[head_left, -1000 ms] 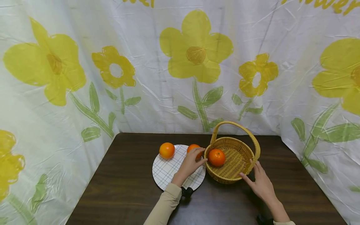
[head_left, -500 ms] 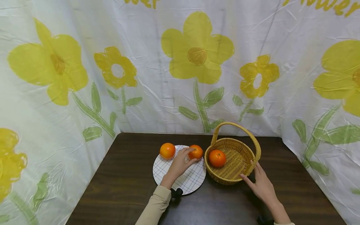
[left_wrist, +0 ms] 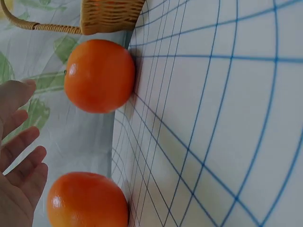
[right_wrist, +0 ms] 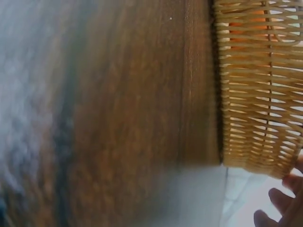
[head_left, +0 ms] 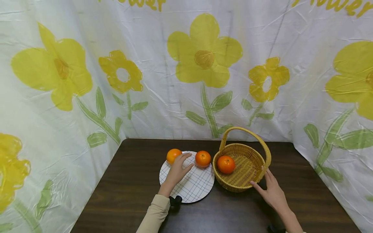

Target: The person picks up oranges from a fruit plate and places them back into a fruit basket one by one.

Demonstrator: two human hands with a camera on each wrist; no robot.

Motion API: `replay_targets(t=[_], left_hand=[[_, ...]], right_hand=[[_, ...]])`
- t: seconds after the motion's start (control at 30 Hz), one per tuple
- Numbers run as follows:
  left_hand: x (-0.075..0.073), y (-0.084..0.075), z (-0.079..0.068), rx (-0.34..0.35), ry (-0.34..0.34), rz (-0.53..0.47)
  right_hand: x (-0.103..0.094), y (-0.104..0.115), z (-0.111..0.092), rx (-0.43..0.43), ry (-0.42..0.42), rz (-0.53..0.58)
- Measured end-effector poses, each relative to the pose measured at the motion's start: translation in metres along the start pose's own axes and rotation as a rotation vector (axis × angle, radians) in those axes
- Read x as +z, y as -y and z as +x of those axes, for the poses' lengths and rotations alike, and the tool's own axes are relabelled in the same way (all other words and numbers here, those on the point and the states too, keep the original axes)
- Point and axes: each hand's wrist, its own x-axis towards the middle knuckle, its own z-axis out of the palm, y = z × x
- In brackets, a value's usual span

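Note:
Two smooth, glossy, round orange fruits rest on a white plate (head_left: 195,191) with a blue grid: the left fruit (head_left: 172,155), partly covered by my fingers, and the right fruit (head_left: 203,159). My left hand (head_left: 176,172) hovers above the plate between them, fingers extended and holding nothing. In the left wrist view, gaps separate that hand (left_wrist: 19,151) from both the upper fruit (left_wrist: 99,76) and the lower fruit (left_wrist: 90,201). A third fruit (head_left: 226,164) sits inside the wicker basket (head_left: 233,187). My right hand (head_left: 274,194) touches the basket's right side with fairly straight fingers; some fingertips are hidden by the handle.
The dark wooden table (head_left: 122,181) carries the plate and basket side by side. An arched handle (head_left: 243,128) rises over the basket. Behind and around the table hangs a white curtain (head_left: 157,113) with yellow flowers.
My left hand has moved left, away from the basket and past the right fruit on the plate, toward the left fruit. The right hand stays at the basket.

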Motion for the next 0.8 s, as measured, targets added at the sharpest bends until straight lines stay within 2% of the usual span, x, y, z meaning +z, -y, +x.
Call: replay_targets(t=[0.27, 0.53, 0.8], left_hand=[[-0.007, 0.011, -0.002, -0.040, -0.021, -0.005], [-0.013, 0.019, -0.004, -0.034, -0.054, -0.003], [-0.017, 0.025, -0.005, 0.000, -0.084, -0.016]], right_hand=[[0.002, -0.005, -0.002, -0.036, -0.010, 0.025], [0.002, -0.008, -0.003, -0.058, -0.020, 0.080], [0.002, -0.009, -0.002, -0.066, -0.028, 0.098]])
